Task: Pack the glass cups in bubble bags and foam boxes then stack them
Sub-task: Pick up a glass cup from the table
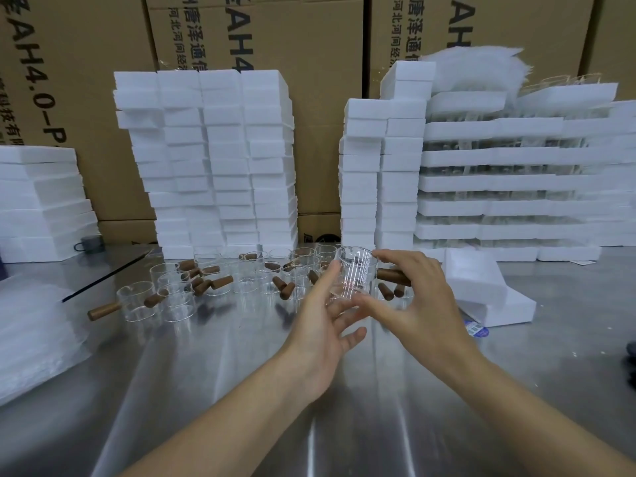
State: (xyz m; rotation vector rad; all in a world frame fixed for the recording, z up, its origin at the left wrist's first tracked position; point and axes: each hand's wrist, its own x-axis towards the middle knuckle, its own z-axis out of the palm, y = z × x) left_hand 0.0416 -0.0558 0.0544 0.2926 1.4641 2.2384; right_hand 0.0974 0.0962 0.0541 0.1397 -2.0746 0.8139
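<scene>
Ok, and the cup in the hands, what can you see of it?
The cup is clear ribbed glass with a brown wooden-looking handle pointing right. It is held above the steel table, slightly tilted, mouth up, apparently empty. The right hand grips it at handle and base; the left hand touches its left side with straight fingers.

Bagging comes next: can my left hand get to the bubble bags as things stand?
Probably yes: bare table lies between the left hand and the bags, and the right hand grips the cup.
</scene>
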